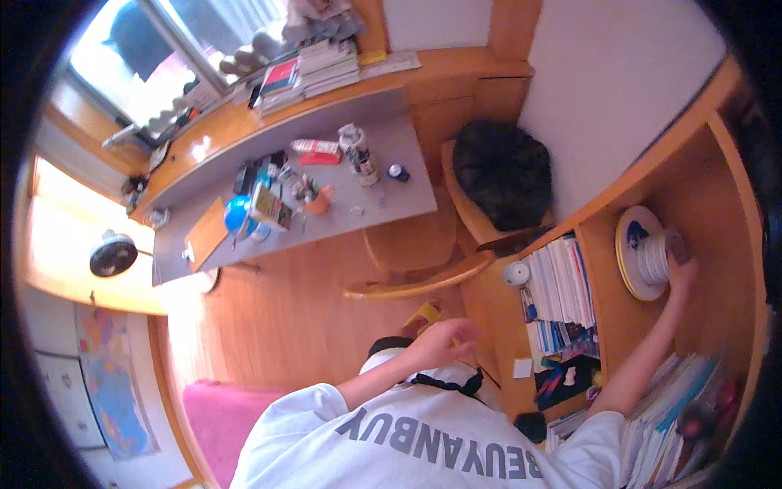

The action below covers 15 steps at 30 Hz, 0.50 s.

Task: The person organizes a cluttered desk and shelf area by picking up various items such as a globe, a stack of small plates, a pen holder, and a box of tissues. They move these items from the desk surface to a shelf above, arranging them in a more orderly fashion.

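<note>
My left hand [449, 341] hangs in front of my waist, loosely curled and with nothing in it, above a yellow sandal [427, 315]. My right arm reaches to the right into a wooden shelf compartment [702, 312]. There, my right hand [683, 269] is at the end of a stack of white discs [650, 263]. Behind the stack is a large round white plate-like piece [632, 235] with a yellow rim and a dark blue mark. Blur and the stack hide my right fingertips, so their grip is unclear.
Books [559, 278] and papers [660, 422] fill nearby compartments. A white roll [517, 273] sits on the cabinet's lower ledge. Ahead stand a wooden chair [421, 275], another seat with a black cover [504, 174], and a grey desk [403, 195] holding an orange mug [319, 202] and a blue globe [238, 214].
</note>
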### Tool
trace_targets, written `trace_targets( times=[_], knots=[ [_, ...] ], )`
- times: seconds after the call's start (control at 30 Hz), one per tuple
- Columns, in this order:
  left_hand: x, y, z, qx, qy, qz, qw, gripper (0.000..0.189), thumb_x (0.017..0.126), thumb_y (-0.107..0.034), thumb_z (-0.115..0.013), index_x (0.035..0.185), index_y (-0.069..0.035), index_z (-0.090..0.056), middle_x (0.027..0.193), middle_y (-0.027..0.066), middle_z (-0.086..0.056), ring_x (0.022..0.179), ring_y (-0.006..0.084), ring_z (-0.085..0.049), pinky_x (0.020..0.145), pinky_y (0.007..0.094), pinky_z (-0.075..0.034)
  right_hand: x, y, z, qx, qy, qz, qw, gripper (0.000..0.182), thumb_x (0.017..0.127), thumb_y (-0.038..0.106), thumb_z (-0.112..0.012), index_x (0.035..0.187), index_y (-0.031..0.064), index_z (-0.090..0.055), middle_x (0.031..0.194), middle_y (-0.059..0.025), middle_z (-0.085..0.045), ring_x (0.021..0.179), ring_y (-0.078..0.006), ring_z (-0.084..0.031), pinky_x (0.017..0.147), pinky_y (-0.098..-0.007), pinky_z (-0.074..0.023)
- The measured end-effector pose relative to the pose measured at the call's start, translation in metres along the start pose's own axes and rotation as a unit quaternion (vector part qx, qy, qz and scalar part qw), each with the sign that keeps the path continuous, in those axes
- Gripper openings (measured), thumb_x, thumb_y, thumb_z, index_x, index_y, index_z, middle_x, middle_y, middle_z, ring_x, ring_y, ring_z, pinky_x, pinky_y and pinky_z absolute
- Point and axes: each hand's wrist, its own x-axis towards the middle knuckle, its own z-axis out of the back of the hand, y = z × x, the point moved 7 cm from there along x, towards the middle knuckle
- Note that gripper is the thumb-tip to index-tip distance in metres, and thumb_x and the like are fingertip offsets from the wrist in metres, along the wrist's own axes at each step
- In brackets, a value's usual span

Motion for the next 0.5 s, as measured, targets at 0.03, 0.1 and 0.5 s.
trace_targets(
  times=[0.03, 0.1, 0.5],
  knots=[
    [-0.006, 0.003, 0.004, -0.015, -0.018, 0.012, 1.000, 0.027, 0.089, -0.019, -0.061, 0.112, -0.005, -0.059, 0.095, 0.0085, -0.068, 0.081, 0.0176, -0.064, 0.073, 0.0306, -0.052, 0.001, 0.004, -0.002, 0.008, 0.027, -0.009, 1.000, 0.075, 0.073, 0.048, -0.070, 0.121, -0.0071, -0.052, 0.123, -0.0259, -0.055, 0.114, -0.0383, -0.053, 0.094, -0.0427, -0.0422],
    [-0.025, -0.001, 0.029, -0.064, -0.091, 0.048, 0.993, 0.025, 0.086, -0.014, -0.062, 0.109, -0.003, -0.060, 0.095, 0.0094, -0.066, 0.084, 0.0182, -0.064, 0.075, 0.0307, -0.052, -0.010, 0.015, 0.016, 0.009, -0.009, -0.017, 1.000, 0.085, 0.072, 0.056, -0.070, 0.125, -0.0068, -0.049, 0.127, -0.0257, -0.052, 0.118, -0.0370, -0.050, 0.098, -0.0405, -0.0397],
    [-0.171, 0.206, 0.288, -0.142, -0.657, 0.115, 0.731, 0.029, 0.093, -0.025, -0.055, 0.071, -0.006, -0.056, 0.058, -0.0008, -0.051, 0.047, 0.0074, -0.046, 0.042, 0.0240, -0.038, -0.254, 0.236, 0.014, 0.092, -0.118, 0.344, 0.927, 0.016, 0.082, -0.005, -0.057, 0.095, -0.0003, -0.065, 0.091, -0.0148, -0.067, 0.085, -0.0292, -0.064, 0.077, -0.0375, -0.0508]
  ],
)
